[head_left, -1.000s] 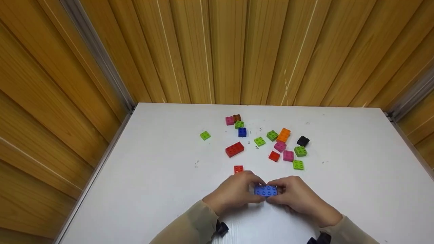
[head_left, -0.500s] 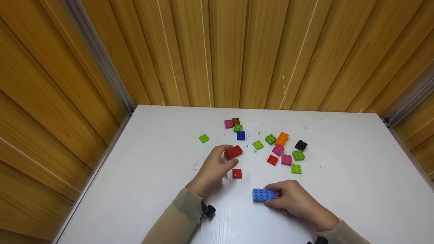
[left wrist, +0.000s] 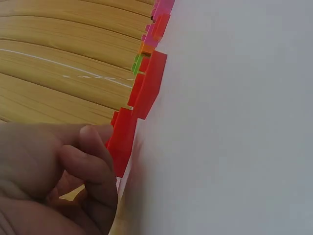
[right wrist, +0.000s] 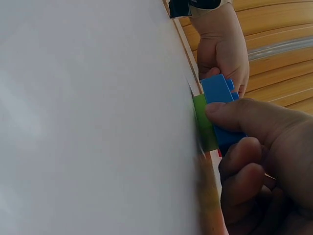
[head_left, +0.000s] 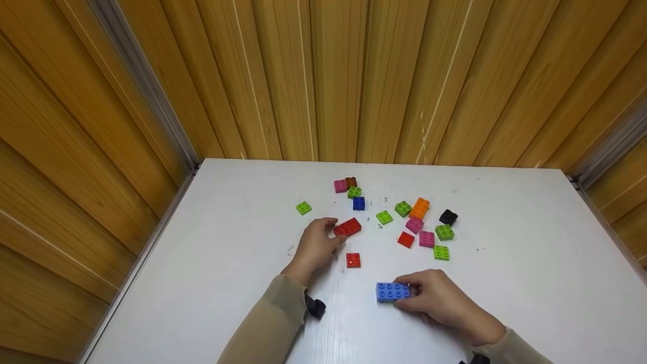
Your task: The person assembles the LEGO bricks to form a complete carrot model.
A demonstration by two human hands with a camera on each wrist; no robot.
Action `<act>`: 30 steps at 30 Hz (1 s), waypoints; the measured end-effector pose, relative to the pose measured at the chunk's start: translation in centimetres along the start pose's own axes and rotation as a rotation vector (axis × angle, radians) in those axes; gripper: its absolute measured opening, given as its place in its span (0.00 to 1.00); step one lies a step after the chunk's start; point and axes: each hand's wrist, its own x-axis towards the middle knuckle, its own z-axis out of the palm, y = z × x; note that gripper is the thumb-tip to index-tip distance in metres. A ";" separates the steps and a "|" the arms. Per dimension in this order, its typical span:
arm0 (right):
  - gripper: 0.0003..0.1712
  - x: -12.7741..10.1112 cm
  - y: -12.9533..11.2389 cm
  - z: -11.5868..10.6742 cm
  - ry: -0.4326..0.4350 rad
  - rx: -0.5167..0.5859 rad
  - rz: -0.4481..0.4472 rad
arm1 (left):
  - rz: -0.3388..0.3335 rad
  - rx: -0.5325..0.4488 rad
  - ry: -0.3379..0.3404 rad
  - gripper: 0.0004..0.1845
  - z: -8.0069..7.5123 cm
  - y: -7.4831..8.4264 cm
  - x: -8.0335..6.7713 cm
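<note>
Blue brick [head_left: 392,291] sits on a green brick [right wrist: 204,122] near the front of the white counter [head_left: 505,283], pinched by the curled fingers [right wrist: 230,111] of the right hand [head_left: 438,298]. Farther back, the left hand [head_left: 316,245] curls its fingers around the long red brick [head_left: 348,227], beside scattered bricks.

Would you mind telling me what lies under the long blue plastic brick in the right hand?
Under the long blue plastic brick, the right wrist view shows a green brick on the white table. The right hand covers its far end, so its length is hidden.
</note>
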 end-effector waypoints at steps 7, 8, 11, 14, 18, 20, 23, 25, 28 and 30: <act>0.29 0.0 -0.1 0.0 -0.007 -0.025 0.011 | 0.018 0.022 0.024 0.22 0.2 -0.4 0.0; 0.29 0.0 -0.1 0.0 -0.009 -0.026 0.013 | 0.020 0.020 0.029 0.22 0.2 -0.5 0.0; 0.30 0.0 -0.1 -0.1 -0.021 -0.014 0.020 | 0.020 -0.003 0.037 0.22 0.0 -0.6 -0.1; 0.31 0.0 0.0 0.0 -0.024 -0.007 0.026 | 0.012 -0.035 0.037 0.21 -0.2 -0.6 -0.3; 0.29 -0.1 -0.1 -0.1 -0.013 -0.027 0.029 | -0.006 -0.079 0.025 0.21 -0.6 0.0 -0.8; 0.28 -0.1 -0.1 -0.1 -0.012 -0.037 0.031 | -0.018 -0.101 0.015 0.21 -1.0 0.3 -1.3; 0.28 0.0 -0.2 0.1 -0.016 -0.033 0.036 | -0.023 -0.146 -0.021 0.21 -1.8 0.8 -2.3; 0.28 0.0 -0.2 0.1 -0.016 -0.031 0.028 | -0.004 -0.163 -0.052 0.22 -2.3 1.0 -3.1; 0.27 0.0 -0.3 0.1 -0.009 -0.039 0.006 | 0.047 -0.183 -0.104 0.21 -2.8 1.2 -4.1; 0.27 -0.1 -0.3 0.0 0.002 -0.047 -0.005 | 0.101 -0.171 -0.125 0.19 -3.0 1.4 -4.6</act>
